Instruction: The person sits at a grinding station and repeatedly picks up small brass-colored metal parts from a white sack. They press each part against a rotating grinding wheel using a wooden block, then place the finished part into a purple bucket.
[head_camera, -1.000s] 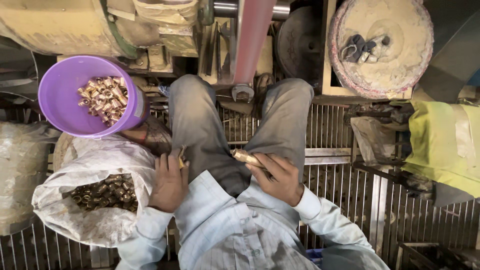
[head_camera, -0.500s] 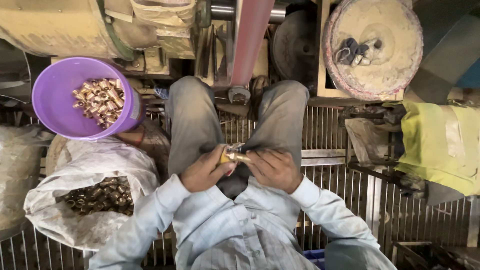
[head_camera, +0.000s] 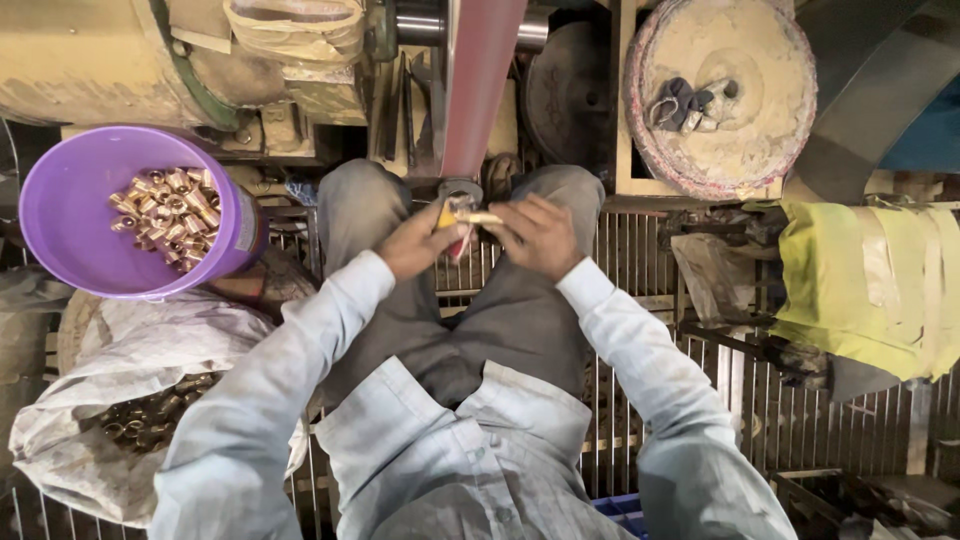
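Both hands are stretched forward between my knees. My left hand (head_camera: 415, 243) and my right hand (head_camera: 538, 235) together grip a small brass fitting (head_camera: 462, 215), pressed against the lower end of a red sanding belt (head_camera: 480, 90) and its small roller (head_camera: 460, 190). A purple bucket (head_camera: 70, 215) at my left holds several shiny brass fittings (head_camera: 168, 212). Below it lies an open white sack (head_camera: 110, 400) with several darker brass pieces (head_camera: 150, 415).
I sit over a metal grate floor (head_camera: 650, 300). A dusty round buffing wheel (head_camera: 720, 90) with rags lies ahead right. A yellow-green cloth (head_camera: 870, 280) hangs at the right. A large yellowish machine housing (head_camera: 90, 55) is ahead left.
My left hand rose from beside the sack to meet the right one. Both hands then moved forward from my lap, bringing the brass fitting up to the belt.
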